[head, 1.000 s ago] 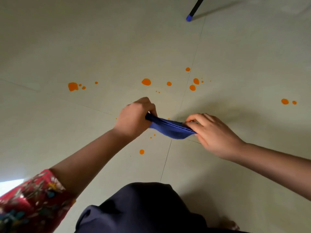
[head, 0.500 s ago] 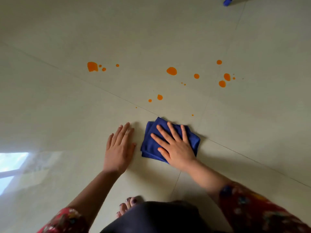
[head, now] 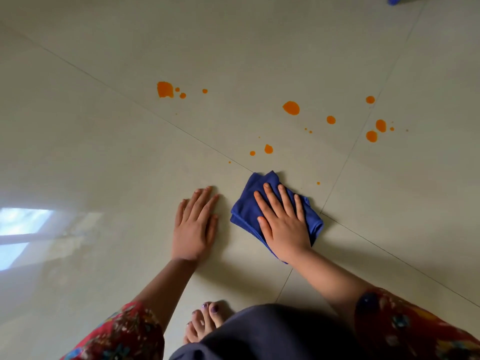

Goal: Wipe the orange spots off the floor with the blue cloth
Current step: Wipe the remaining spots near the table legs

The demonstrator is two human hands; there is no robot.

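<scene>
Folded blue cloth (head: 244, 209) lies flat on the pale tiled floor (head: 104, 126) under the right hand (head: 284, 224), fingers straight, pressing it. Orange spots (head: 291, 108) lie beyond the cloth. Left hand (head: 193, 227) rests flat just left of the cloth.

blue cloth (head: 245, 211), orange spots (head: 291, 108), beige floor (head: 104, 152), red floral sleeve (head: 124, 333)

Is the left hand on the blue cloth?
No, the left hand lies flat on the floor beside the blue cloth; only the right hand presses it.
</scene>
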